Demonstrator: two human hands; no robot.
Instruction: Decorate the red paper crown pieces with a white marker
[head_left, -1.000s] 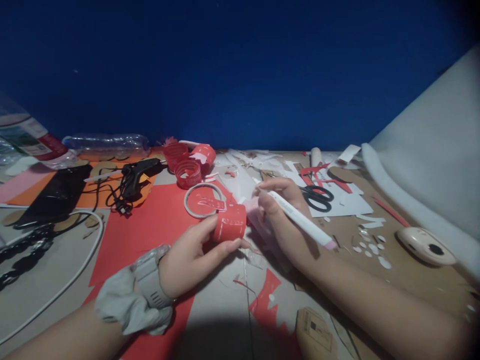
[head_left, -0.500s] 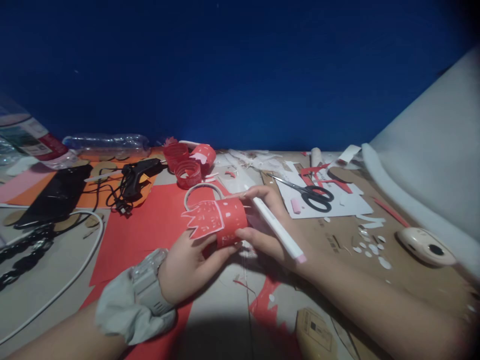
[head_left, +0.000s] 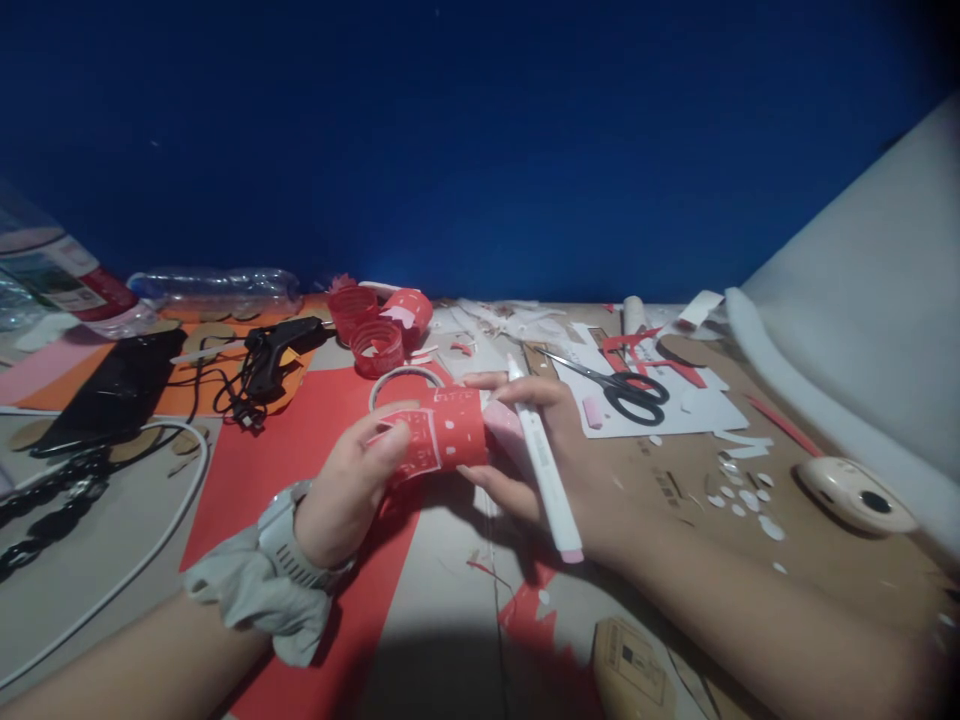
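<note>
A red paper roll (head_left: 459, 430) with white and pink drawn marks lies sideways between both hands. My left hand (head_left: 356, 475) is closed on its left end, the thumb over the drawn, jagged-edged flap. My right hand (head_left: 555, 460) grips the roll's right end between fingers and thumb, and also keeps a white marker (head_left: 545, 470) with a pink end slanting across the fingers. Something pale pink shows inside the right end of the roll. Just behind the roll lies a tape ring (head_left: 405, 374), partly hidden.
Red sheets (head_left: 277, 450) lie under the left hand. Black scissors (head_left: 634, 393) rest on white paper (head_left: 600, 425) at right, near a cream oval device (head_left: 853, 495). A black glue gun (head_left: 274, 355), bottles (head_left: 217, 287) and red rings (head_left: 376, 347) stand at back left.
My left hand has moved from beneath the roll up over its left end, covering part of the flap. The roll has turned, and the marker has tilted more upright.
</note>
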